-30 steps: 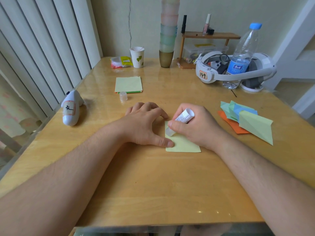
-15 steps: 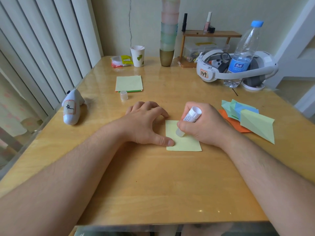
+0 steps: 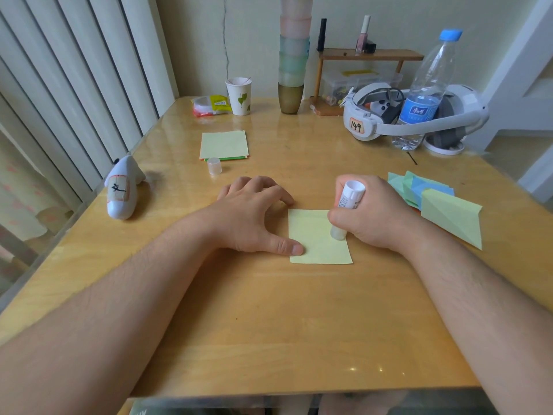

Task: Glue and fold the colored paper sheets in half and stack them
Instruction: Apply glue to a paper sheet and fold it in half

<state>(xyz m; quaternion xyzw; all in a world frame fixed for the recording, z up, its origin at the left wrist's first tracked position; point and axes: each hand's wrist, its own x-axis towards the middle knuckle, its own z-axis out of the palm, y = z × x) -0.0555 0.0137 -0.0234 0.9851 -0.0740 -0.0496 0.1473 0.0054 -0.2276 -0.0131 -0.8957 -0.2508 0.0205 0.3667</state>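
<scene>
A pale yellow-green paper sheet point(image 3: 314, 241) lies flat on the wooden table point(image 3: 269, 324) in front of me. My right hand point(image 3: 377, 217) grips a white glue stick point(image 3: 348, 202), whose tip presses on the sheet near its right edge. My left hand point(image 3: 254, 217) rests on the table with spread fingers; its thumb tip pins the sheet's left edge. A stack of unfolded sheets point(image 3: 224, 144), pale green on top, sits farther back. Several folded sheets point(image 3: 437, 205) in green, blue and orange lie in a pile to the right.
The glue stick's clear cap point(image 3: 214, 166) stands by the unfolded stack. A white shark-shaped object point(image 3: 122, 190) lies at the left edge. At the back stand a paper cup point(image 3: 239, 95), stacked cups point(image 3: 291, 70), a small shelf point(image 3: 368, 73), a headset point(image 3: 419, 115) and a water bottle point(image 3: 425, 94).
My right hand has dragged the glue stick across the sheet from its left part to its right edge. My left hand has stayed in place, holding the sheet down.
</scene>
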